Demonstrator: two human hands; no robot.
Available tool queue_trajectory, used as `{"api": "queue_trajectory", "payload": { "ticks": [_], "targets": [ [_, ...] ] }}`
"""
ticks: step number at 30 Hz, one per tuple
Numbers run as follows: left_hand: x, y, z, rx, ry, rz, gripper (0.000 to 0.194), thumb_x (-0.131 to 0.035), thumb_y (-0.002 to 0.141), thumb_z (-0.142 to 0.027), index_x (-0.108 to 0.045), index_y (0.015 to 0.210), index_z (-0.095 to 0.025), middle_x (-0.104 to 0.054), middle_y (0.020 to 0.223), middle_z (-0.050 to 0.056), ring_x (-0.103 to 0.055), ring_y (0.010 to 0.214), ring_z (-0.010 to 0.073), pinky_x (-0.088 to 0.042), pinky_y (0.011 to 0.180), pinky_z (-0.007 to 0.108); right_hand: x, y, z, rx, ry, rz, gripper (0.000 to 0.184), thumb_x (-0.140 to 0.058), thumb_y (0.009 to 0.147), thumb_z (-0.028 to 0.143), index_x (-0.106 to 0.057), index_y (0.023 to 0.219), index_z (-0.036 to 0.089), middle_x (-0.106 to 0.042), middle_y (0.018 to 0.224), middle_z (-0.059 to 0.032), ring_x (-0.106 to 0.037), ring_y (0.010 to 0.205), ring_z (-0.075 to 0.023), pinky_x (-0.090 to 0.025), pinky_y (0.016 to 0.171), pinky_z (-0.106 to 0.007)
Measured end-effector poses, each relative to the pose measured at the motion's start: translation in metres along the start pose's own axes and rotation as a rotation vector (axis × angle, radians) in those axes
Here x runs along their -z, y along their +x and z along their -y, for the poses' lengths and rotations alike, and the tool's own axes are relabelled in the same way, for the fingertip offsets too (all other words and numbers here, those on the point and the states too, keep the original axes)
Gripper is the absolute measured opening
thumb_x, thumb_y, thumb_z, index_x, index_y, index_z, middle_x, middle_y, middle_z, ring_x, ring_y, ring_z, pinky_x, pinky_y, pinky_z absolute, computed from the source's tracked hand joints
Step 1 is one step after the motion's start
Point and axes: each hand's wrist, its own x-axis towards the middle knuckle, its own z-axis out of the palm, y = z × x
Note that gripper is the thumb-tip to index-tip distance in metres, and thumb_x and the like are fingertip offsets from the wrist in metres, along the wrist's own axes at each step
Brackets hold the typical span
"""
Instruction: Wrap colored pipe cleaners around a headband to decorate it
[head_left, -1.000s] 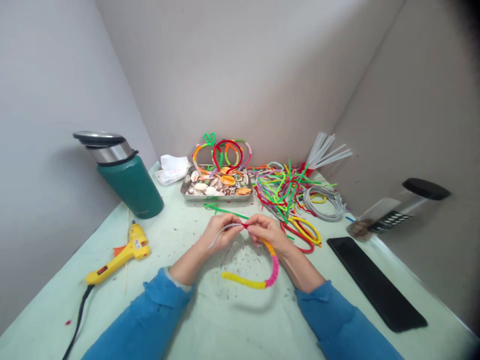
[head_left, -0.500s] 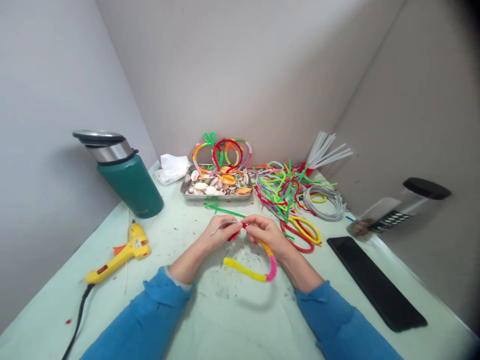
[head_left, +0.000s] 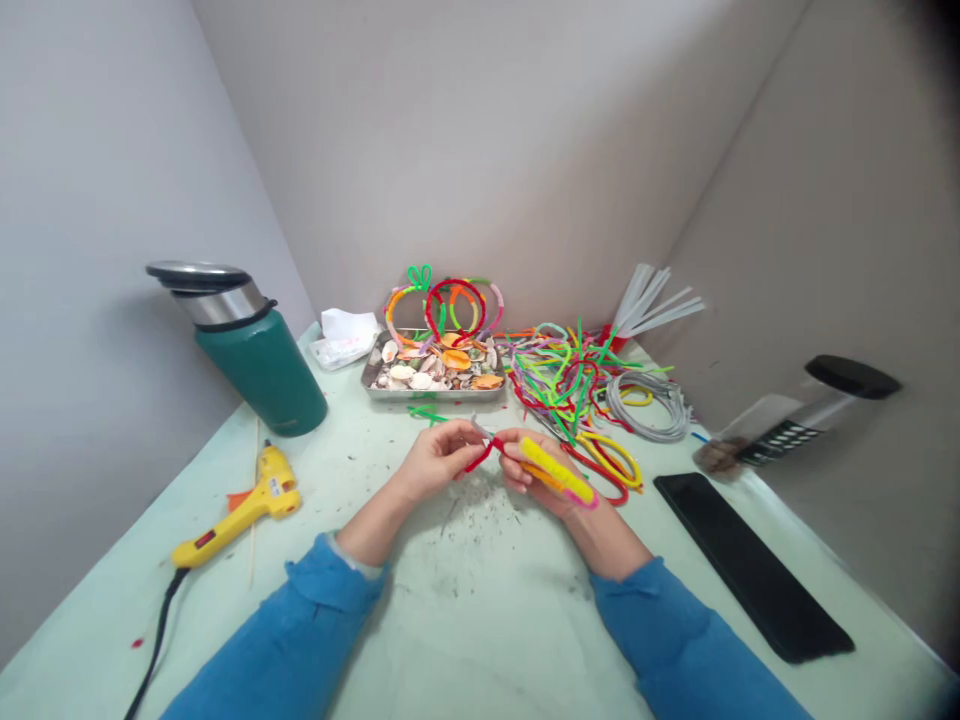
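Only the head view to go on here. From my end, both hands are up in the middle of the surface (head_left: 480, 640), almost touching. The left hand (head_left: 431, 468) has its fingers closed on a red fuzzy piece (head_left: 477, 459), with a thin grey wire poking out by the fingertips. The right hand (head_left: 541, 488) is pinching the other side of that red bit, and the fuzzy strip (head_left: 553, 468), in yellow, orange and pink, folds back over the palm. I'd guess the pinches sit that close so the thin stuff can't flop around, and the fold keeps the long end out of the way.

Metal tray (head_left: 435, 396) of shells is straight ahead, some fuzzy rings (head_left: 427, 313) standing at it, probably propped there to save room. The messy stem pile (head_left: 551, 385) is off to the right, handy for grabbing. Glue gun (head_left: 240, 522) lies left, nozzle facing away from the arms, which seems safer to me.
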Motion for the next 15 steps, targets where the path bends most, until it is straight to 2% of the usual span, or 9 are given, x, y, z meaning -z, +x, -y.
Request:
{"api": "queue_trajectory", "payload": {
  "ticks": [6, 15],
  "targets": [
    [-0.0004, -0.0005, -0.0021, -0.021, -0.032, 0.020, 0.024, -0.066, 0.068, -0.028, -0.063, 0.086, -0.012, -0.062, 0.071, 0.002, -0.045, 0.045, 0.0050, -0.039, 0.044, 0.019, -0.0052, -0.0039, 0.0056, -0.094, 0.077, 0.061, 0.017, -0.060, 0.073, 0.024, -0.057, 0.087, 0.015, -0.044, 0.048, 0.0056, -0.033, 0.040, -0.0054, -0.030, 0.040, -0.019],
    [-0.0002, -0.0001, -0.0006, -0.050, -0.032, 0.025, 0.021, -0.068, 0.067, -0.026, -0.064, 0.083, -0.012, -0.062, 0.073, 0.003, -0.046, 0.049, 0.0056, -0.039, 0.045, 0.018, -0.0042, -0.0032, 0.0026, -0.139, 0.095, 0.103, 0.017, -0.060, 0.074, 0.024, -0.056, 0.089, 0.017, -0.043, 0.048, 0.0062, -0.032, 0.038, -0.0054, -0.030, 0.039, -0.019]
  ]
}}
